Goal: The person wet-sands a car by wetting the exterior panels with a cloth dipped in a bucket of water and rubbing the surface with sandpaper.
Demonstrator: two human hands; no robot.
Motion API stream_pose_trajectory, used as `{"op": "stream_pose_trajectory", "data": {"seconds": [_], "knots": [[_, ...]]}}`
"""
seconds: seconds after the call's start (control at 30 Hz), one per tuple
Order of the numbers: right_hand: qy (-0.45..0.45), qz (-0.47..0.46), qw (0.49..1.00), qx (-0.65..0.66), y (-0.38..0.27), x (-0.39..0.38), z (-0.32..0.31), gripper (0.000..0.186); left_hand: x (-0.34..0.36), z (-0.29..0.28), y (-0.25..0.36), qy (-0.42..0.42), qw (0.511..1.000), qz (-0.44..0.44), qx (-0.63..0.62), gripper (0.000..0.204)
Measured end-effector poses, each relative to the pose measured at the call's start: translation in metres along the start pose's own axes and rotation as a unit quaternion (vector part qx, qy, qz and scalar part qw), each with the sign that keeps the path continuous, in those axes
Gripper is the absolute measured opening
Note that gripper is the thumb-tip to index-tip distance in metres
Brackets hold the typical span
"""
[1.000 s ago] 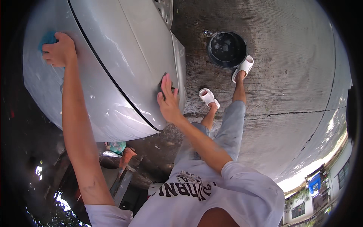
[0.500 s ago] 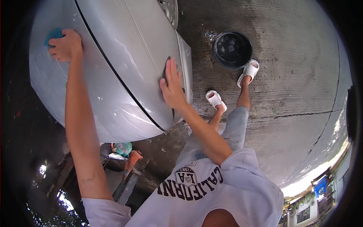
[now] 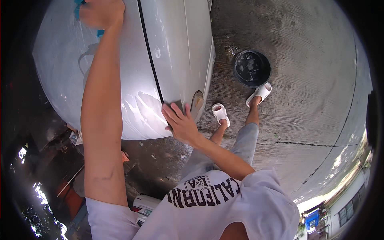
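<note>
L hand on blue wash pad, R hand flat on silver car.
Our L hand [image 3: 103,14] is at the top edge, blurred, fingers curled round the blue wash pad [image 3: 77,11] (cloth or sponge, can't tell), which shows on 2 sides of the hand, against the silver car [image 3: 138,76]. Pale streaks mark the paint nr that hand. Our R hand [image 3: 182,125] is open, palm down, fingers spread on the car's near corner, fingertips by the end of the black panel gap [image 3: 151,52]; there's a dark patch [image 3: 177,105] at its fingers, can't tell if pad or reflection. Amber side lamp [image 3: 197,103] sits just R of those fingers. Farther out & R of the R hand, a black bucket [image 3: 253,83] w/ pale patches inside stands on concrete [image 3: 308,100]; our white clogs [image 3: 265,90] are btwn.
</note>
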State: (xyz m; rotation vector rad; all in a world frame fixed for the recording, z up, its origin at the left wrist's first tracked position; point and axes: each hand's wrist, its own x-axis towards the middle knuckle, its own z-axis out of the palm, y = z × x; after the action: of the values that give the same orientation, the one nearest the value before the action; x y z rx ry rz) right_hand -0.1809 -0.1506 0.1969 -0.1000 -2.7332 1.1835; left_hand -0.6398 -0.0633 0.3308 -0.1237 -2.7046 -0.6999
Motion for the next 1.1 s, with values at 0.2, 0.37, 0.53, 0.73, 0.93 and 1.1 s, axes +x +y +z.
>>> {"op": "stream_pose_trajectory", "data": {"seconds": [0.2, 0.37, 0.53, 0.73, 0.93, 1.1], "knots": [[0.178, 0.059, 0.982, 0.024, 0.037, 0.141, -0.093, 0.072, -0.061, -0.013, 0.055, 0.203, 0.956, 0.110, 0.180, 0.051], [0.130, 0.036, 0.991, -0.005, 0.023, 0.127, -0.083, 0.074, -0.060, -0.011, 0.049, 0.185, 0.960, 0.100, 0.187, 0.051], [-0.027, 0.004, 0.999, -0.039, 0.016, -0.033, 0.015, 0.077, -0.055, 0.008, 0.045, 0.235, 0.951, 0.118, 0.163, 0.050], [0.232, -0.010, 0.972, -0.033, 0.053, 0.189, -0.110, 0.070, -0.054, -0.003, 0.057, 0.169, 0.970, 0.093, 0.150, 0.050], [-0.072, 0.014, 0.996, -0.053, 0.004, -0.073, 0.037, 0.084, -0.072, 0.007, 0.060, 0.199, 0.958, 0.120, 0.167, 0.051], [0.212, 0.060, 0.971, 0.096, 0.066, 0.157, -0.094, 0.074, -0.055, -0.001, 0.039, 0.215, 0.955, 0.124, 0.163, 0.054]]}}
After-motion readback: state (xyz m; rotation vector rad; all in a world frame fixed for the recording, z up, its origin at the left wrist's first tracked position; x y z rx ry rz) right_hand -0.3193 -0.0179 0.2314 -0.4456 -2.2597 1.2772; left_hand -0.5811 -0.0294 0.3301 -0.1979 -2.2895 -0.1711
